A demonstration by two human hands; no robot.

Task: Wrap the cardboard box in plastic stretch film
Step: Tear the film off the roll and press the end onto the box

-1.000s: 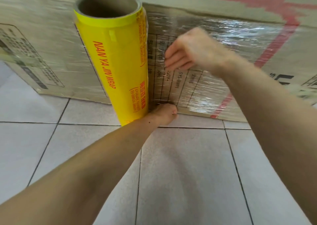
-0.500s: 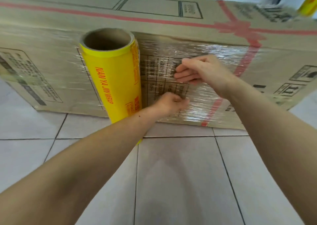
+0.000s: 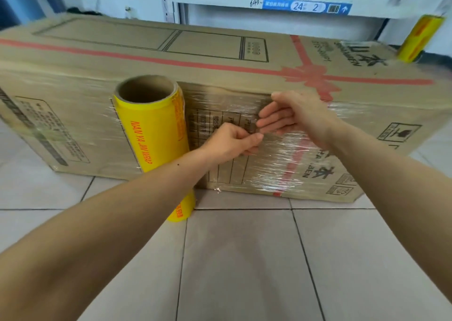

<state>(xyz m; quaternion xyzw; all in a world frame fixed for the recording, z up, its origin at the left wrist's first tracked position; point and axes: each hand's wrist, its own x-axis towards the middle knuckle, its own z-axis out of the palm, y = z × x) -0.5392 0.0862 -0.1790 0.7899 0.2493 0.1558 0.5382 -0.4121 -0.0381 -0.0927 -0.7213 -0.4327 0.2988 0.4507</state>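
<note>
A long cardboard box [image 3: 171, 59] with a red ribbon print lies on the tiled floor. Clear stretch film [image 3: 281, 159] covers its front face in wrinkled layers. A yellow roll of stretch film [image 3: 154, 139] stands upright on the floor against that face, its film running onto the box to the right. My left hand [image 3: 232, 142] pinches the film just right of the roll, at mid height of the face. My right hand [image 3: 291, 115] lies just above and to the right, fingers stretched out against the film. My left forearm hides the roll's lower part.
A second yellow roll [image 3: 420, 37] leans behind the box's far right end. A white shelf with a blue label [image 3: 305, 6] stands behind the box. Pale floor tiles [image 3: 244, 259] stretch in front of it.
My left hand rose from the box's bottom edge to mid height and closed on the film. My right hand opened its fingers. The view pulled back and up; the roll stayed put.
</note>
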